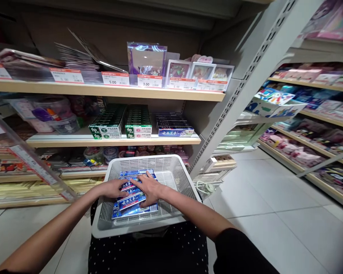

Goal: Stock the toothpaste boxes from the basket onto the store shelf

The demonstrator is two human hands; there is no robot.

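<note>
A white plastic basket [171, 165] rests on my lap, in front of a shop shelf. Inside it lie several blue toothpaste boxes [133, 201] in a loose stack. My left hand [112, 188] lies on the left side of the stack, fingers curled over the boxes' edge. My right hand [149, 188] rests on top of the stack with its fingers stretched flat across the boxes. Matching blue boxes [174, 130] sit on the middle shelf straight ahead.
Green-and-white toothpaste boxes [121, 129] fill the middle shelf [114, 140]. The top shelf carries price tags [114, 78] and packaged goods. A grey slotted upright [237, 95] ends the unit. A tiled aisle [274, 213] runs to the right past more shelves [311, 133].
</note>
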